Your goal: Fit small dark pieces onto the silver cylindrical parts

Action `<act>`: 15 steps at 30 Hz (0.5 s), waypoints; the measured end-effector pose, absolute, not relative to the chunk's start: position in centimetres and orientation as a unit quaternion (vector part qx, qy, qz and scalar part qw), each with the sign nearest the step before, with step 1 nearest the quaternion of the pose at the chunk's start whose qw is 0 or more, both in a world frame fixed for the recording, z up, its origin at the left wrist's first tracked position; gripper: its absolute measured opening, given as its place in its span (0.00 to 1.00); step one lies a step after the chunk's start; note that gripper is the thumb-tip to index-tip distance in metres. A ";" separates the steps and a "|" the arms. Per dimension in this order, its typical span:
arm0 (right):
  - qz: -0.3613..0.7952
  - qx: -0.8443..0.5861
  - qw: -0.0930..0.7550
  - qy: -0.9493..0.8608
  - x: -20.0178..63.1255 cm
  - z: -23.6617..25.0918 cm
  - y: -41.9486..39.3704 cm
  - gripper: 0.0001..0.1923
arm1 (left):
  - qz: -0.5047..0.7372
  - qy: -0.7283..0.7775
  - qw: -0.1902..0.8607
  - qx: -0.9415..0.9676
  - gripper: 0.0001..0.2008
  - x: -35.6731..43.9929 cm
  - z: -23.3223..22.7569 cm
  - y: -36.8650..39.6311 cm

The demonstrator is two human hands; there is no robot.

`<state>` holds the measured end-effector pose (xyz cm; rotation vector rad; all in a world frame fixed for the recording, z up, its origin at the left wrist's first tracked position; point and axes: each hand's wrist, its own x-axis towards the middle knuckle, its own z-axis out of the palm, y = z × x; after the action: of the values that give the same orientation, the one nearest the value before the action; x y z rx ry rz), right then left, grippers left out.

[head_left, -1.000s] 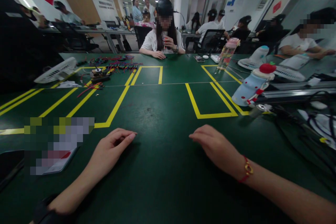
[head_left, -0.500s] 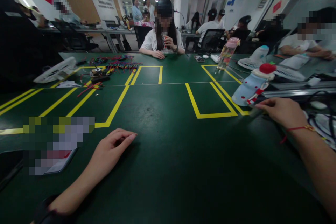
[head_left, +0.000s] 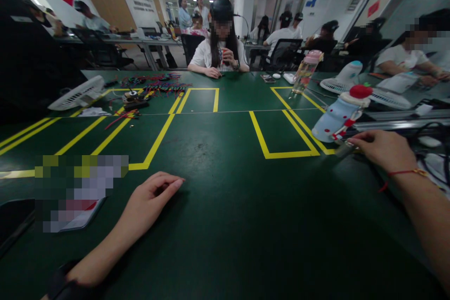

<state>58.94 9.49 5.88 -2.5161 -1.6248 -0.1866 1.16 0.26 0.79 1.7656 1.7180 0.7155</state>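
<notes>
My left hand rests on the green table, its fingers curled together and the thumb lying against the index finger. Nothing shows in it. Off to the right, my right hand pinches a small greyish, see-through-looking piece between thumb and fingertips, just above the table. What exactly this piece is cannot be made out. Right behind it stands a light-blue bottle with a red and white lid and a red-dotted strap, close to the fingertips. A phone-like flat thing, partly blurred out, lies left of my left hand.
Yellow tape marks boxes on the table. Tangled wires and a white fan lie back left. A pink-lidded bottle, more fans and dark cables are on the right. A person sits opposite, holding something reddish.
My right hand has shifted very slightly to the right with the small piece still pinched. My left hand stays where it was. The whole view has drifted a little.
</notes>
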 end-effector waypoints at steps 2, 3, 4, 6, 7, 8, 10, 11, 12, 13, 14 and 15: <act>-0.067 -0.837 0.075 -0.537 58.9 5.8 9.5 0.21 | 0.268 0.642 0.284 0.660 0.16 1.1 0.7 0.3; -0.069 -0.838 0.079 -0.535 58.9 5.8 9.5 0.21 | 0.268 0.642 0.284 0.659 0.16 1.1 0.7 0.3; -0.072 -0.838 0.081 -0.534 58.9 5.7 9.5 0.21 | 0.269 0.642 0.284 0.659 0.16 1.1 0.7 0.2; -0.071 -0.837 0.084 -0.536 59.0 5.6 9.5 0.21 | 0.271 0.641 0.284 0.659 0.16 1.1 0.7 0.2; -0.069 -0.836 0.083 -0.538 59.0 5.6 9.6 0.21 | 0.272 0.640 0.285 0.660 0.16 1.1 0.7 0.2; -0.066 -0.835 0.082 -0.541 59.1 5.5 9.6 0.21 | 0.272 0.640 0.285 0.660 0.16 1.2 0.7 0.2; -0.061 -0.833 0.079 -0.544 59.3 5.4 9.7 0.22 | 0.272 0.641 0.284 0.659 0.16 1.2 0.8 0.2; -0.060 -0.834 0.078 -0.544 59.4 5.3 9.8 0.22 | 0.272 0.641 0.284 0.659 0.16 1.3 0.8 0.2; -0.059 -0.834 0.078 -0.543 59.5 5.3 9.8 0.22 | 0.273 0.642 0.282 0.658 0.16 1.3 0.8 0.3; -0.058 -0.834 0.078 -0.543 59.6 5.3 9.8 0.22 | 0.273 0.643 0.280 0.658 0.16 1.4 0.9 0.3; -0.056 -0.835 0.079 -0.542 59.7 5.4 9.9 0.22 | 0.274 0.643 0.279 0.658 0.16 1.4 0.9 0.3; -0.055 -0.835 0.080 -0.541 59.8 5.4 9.9 0.22 | 0.274 0.644 0.278 0.658 0.16 1.4 0.9 0.3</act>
<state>59.76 9.87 5.43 -2.4979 -1.6186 -0.1657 1.44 0.32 0.95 1.7664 1.7281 0.7365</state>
